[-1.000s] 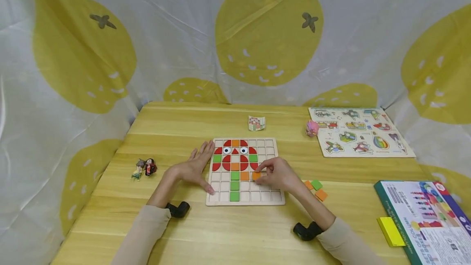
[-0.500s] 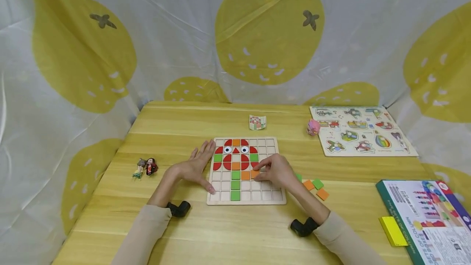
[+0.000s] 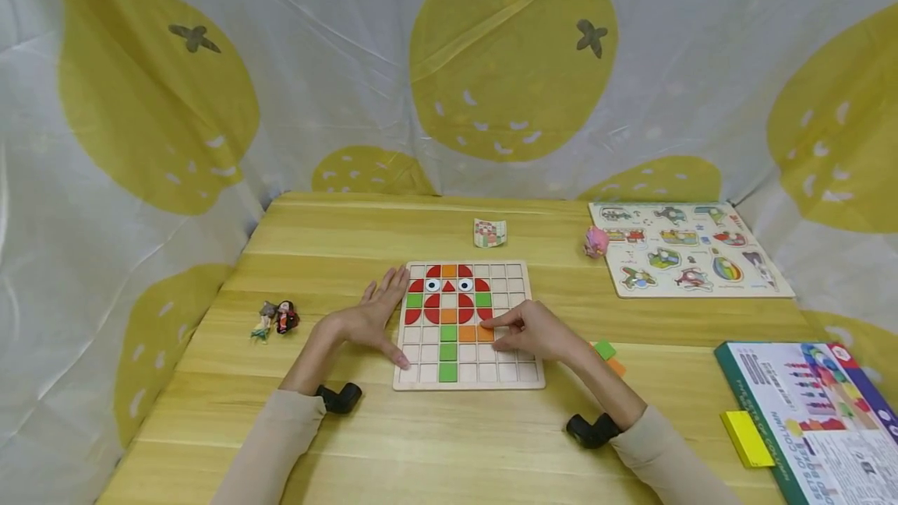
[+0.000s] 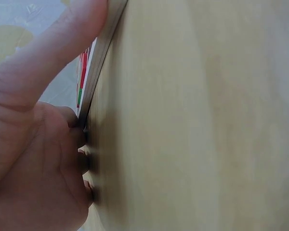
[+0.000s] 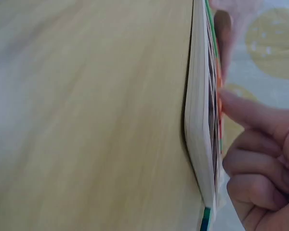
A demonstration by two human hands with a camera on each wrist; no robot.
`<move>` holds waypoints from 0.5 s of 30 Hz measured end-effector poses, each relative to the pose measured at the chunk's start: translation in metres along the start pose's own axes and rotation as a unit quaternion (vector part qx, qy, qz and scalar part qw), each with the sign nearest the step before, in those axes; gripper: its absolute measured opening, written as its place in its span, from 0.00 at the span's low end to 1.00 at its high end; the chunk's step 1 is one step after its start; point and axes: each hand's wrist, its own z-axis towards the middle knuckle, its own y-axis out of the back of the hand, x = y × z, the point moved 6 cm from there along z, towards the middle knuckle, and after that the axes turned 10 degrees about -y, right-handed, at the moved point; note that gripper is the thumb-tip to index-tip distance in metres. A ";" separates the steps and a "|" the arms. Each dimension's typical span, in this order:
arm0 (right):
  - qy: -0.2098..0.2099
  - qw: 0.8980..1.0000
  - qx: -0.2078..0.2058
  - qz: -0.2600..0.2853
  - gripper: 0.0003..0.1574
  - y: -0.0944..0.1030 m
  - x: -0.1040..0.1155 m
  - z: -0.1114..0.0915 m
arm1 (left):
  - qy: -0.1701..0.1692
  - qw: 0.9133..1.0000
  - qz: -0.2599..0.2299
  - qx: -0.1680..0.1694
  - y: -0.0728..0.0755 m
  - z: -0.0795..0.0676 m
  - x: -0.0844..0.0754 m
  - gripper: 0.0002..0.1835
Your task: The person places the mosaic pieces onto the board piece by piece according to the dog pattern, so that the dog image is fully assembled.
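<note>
A wooden grid board (image 3: 465, 380) bears a figure of red, green and orange pieces with two eye pieces. My left hand (image 3: 369, 323) lies spread along the board's left edge; in the left wrist view its thumb (image 4: 53, 53) rests on the rim. Over the board's right half, my right hand (image 3: 529, 330) has thumb and index finger at an orange square tile (image 3: 486, 334), which sits flat in a cell beside another orange tile (image 3: 466, 334). Its other fingers (image 5: 255, 187) are curled. A green tile (image 3: 605, 349) and an orange tile (image 3: 617, 367) lie beyond the right wrist, partly hidden.
Behind the board lies a small pattern card (image 3: 489, 233). A pink toy (image 3: 596, 241) and a peg puzzle (image 3: 691, 256) stand at the back right. A toy box (image 3: 814, 419) and a yellow block (image 3: 747, 439) are at the right; small figurines (image 3: 276, 320) at the left.
The orange tile, earlier held slightly askew, now lies square in its cell next to the other orange tile. My right hand has shifted a little right; my left hand stays put.
</note>
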 end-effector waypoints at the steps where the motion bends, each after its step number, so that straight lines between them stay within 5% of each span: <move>1: 0.009 1.000 0.010 -0.001 0.22 0.000 0.000 -0.001 | 0.000 1.000 0.000 -0.001 0.001 0.000 0.000 0.81; 9: 0.011 0.999 -0.031 -0.009 0.19 0.031 -0.013 -0.017 | -0.005 1.000 -0.004 0.001 0.001 0.000 -0.003 0.81; 15: -0.023 0.998 -0.054 0.003 0.16 0.073 -0.051 -0.047 | -0.004 1.000 -0.009 -0.003 0.000 -0.001 -0.002 0.81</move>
